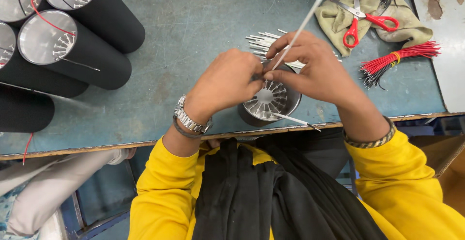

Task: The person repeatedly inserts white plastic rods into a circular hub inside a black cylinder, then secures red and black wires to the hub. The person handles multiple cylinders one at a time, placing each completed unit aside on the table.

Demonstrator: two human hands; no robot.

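A black cylinder with a silver slotted metal end (269,100) stands at the near edge of the grey-blue workbench (193,22). My left hand (225,82), with a metal watch on its wrist, pinches at the cylinder's rim. My right hand (310,65) holds a thin white sleeve tube (300,29) that slants up and away, its lower end at the rim between both hands. Another white tube (293,120) sticks out of the cylinder toward the bench edge. A pile of white tubes (261,41) lies just behind my hands.
Several finished black cylinders (72,46) with red and black wires lie at the left. Red-handled scissors (363,19) rest on a beige cloth (378,7) at the back right, beside a bundle of red wires (397,58). A grey board (445,41) lies far right. Someone's light-clad leg (48,182) shows at lower left.
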